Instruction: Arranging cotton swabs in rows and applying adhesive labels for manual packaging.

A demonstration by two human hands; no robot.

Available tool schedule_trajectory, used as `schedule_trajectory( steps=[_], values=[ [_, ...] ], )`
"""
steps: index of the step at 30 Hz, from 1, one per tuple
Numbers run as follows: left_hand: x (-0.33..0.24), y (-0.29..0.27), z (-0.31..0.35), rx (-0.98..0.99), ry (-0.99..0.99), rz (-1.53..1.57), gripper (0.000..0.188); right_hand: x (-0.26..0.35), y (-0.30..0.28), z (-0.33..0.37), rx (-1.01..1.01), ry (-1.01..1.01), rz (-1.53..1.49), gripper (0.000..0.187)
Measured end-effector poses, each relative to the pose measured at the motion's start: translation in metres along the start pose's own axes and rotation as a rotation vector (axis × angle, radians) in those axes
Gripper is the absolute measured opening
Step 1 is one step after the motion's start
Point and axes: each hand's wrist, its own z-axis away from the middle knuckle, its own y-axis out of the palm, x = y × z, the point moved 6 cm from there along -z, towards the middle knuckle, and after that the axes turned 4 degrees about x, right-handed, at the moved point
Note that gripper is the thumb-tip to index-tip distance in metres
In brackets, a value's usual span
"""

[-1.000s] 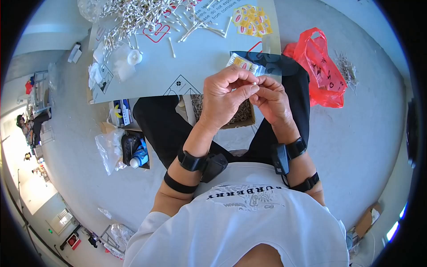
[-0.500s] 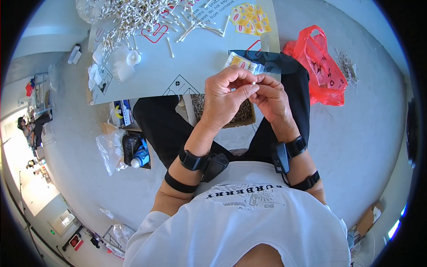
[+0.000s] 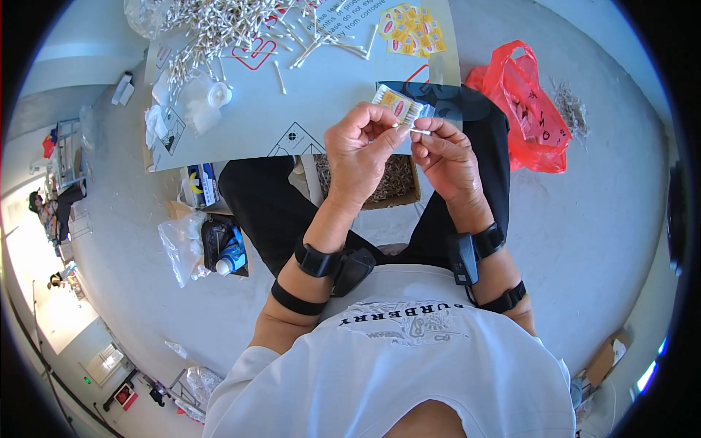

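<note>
Just over the near edge of the board, a thin white cotton swab (image 3: 418,131) stretches between my two hands. My left hand (image 3: 361,150) pinches it between thumb and forefinger. The fingertips of my right hand (image 3: 447,157) are closed on its other end. Right behind the fingers lies a small clear packet of cotton swabs (image 3: 398,104) with a yellow label, partly covered by my left hand. A big loose heap of cotton swabs (image 3: 208,33) fills the far left of the board (image 3: 248,139), and one single swab (image 3: 280,77) lies apart from it.
Yellow printed cards (image 3: 412,31) lie at the board's far right. Below the near edge, an open box (image 3: 394,182) of brownish sticks sits between my knees. A red plastic bag (image 3: 522,120) stands on the floor at right; crumpled clear plastic (image 3: 204,109) rests on the board's left.
My hands have drawn slightly apart, the left one shifting left. More of the swab's length shows between the fingers, and more of the packet behind is uncovered.
</note>
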Motion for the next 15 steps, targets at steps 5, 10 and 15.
schedule_trajectory(
  steps=[5,10,15],
  values=[
    [0.009,-0.007,-0.001,-0.084,-0.088,0.018,0.012,0.005,0.003,0.001,0.013,-0.066,-0.051,0.018],
    [0.016,-0.007,0.001,-0.079,-0.124,0.041,0.012,0.001,-0.007,0.001,-0.002,-0.07,-0.075,0.017],
    [0.012,0.001,0.004,-0.068,-0.111,0.016,0.011,-0.003,-0.01,0.001,-0.03,-0.081,-0.109,0.016]
  ],
)
